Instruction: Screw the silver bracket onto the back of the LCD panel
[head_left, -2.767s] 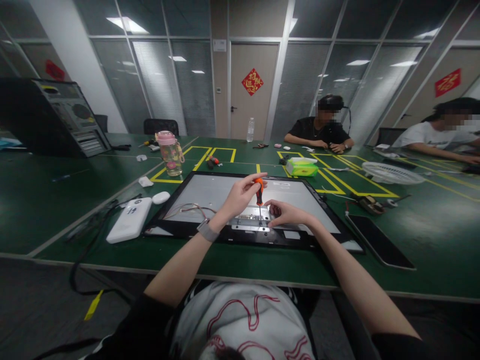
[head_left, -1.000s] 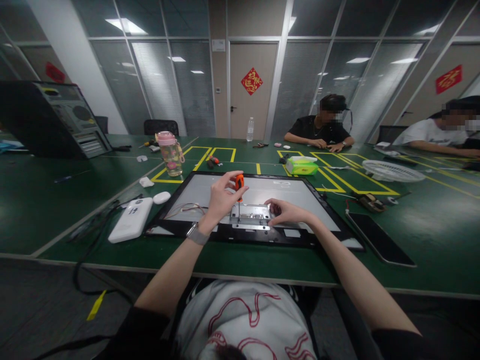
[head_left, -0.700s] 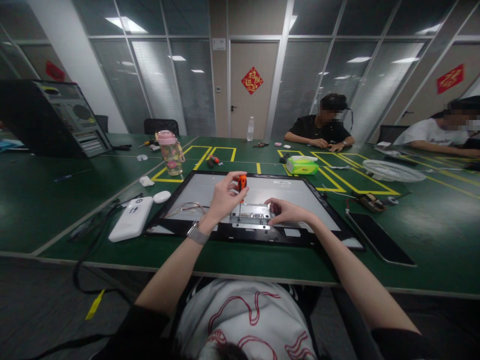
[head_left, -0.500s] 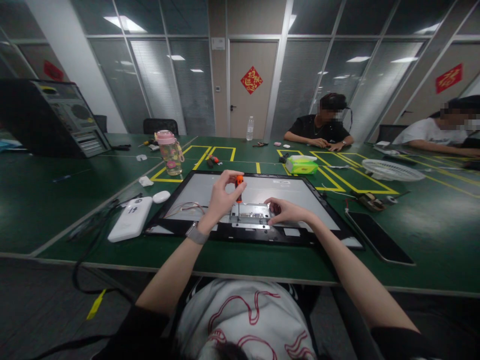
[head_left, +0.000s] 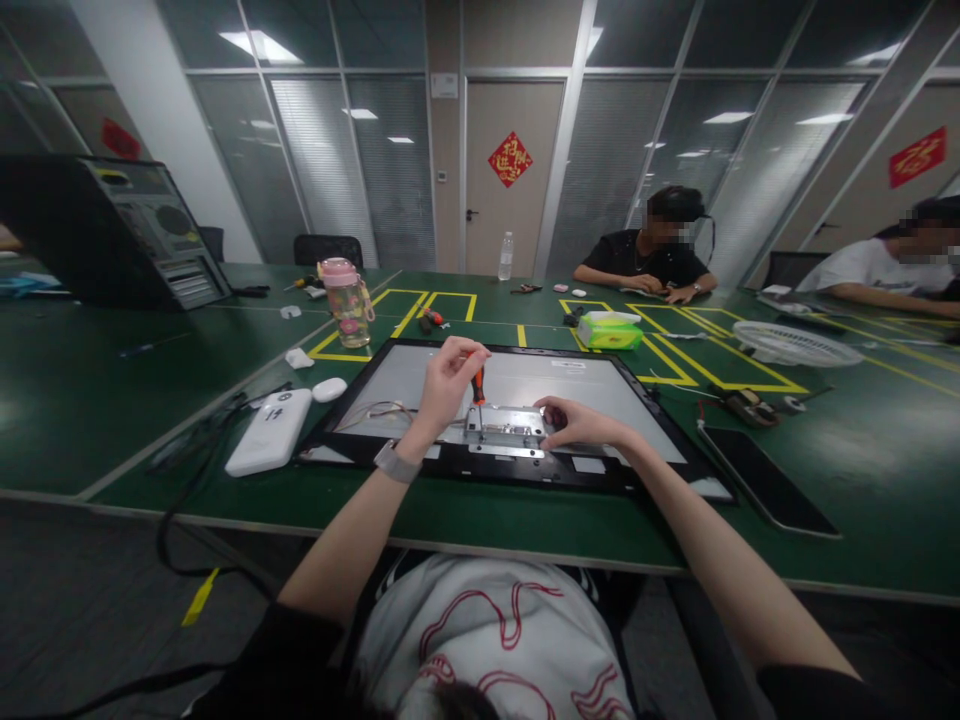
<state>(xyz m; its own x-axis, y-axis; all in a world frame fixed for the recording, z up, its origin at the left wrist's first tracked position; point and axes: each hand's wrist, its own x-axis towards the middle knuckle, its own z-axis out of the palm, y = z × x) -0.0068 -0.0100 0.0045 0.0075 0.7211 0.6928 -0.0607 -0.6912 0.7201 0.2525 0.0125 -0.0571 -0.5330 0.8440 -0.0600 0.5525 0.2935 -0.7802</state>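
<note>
My left hand (head_left: 445, 388) pinches the top of an orange-and-black screwdriver (head_left: 478, 386), which stands nearly upright. Its tip points down at the left part of a silver metal bracket (head_left: 511, 416); whether it sits in a screw cannot be made out. On the bracket's right end, the thumb and fingers of my right hand (head_left: 581, 422) are closed around it. The bracket rests near the front edge of a black-framed display panel (head_left: 615, 385), which lies flat on the green table (head_left: 420, 510). Thin wires (head_left: 379, 410) run from the bracket's left side.
Left of the panel are a white power bank (head_left: 270, 432), a white case (head_left: 329, 389) and a pink-lided bottle (head_left: 349, 305). A phone (head_left: 765, 480) lies right. Beyond are a green tissue pack (head_left: 609, 330), a white fan cover (head_left: 795, 343) and a computer case (head_left: 112, 235). Two people sit far right.
The screwdriver's handle has tilted slightly and my left fingers have shifted around its top. My right hand keeps its place on the bracket. The whole view has shifted a little.
</note>
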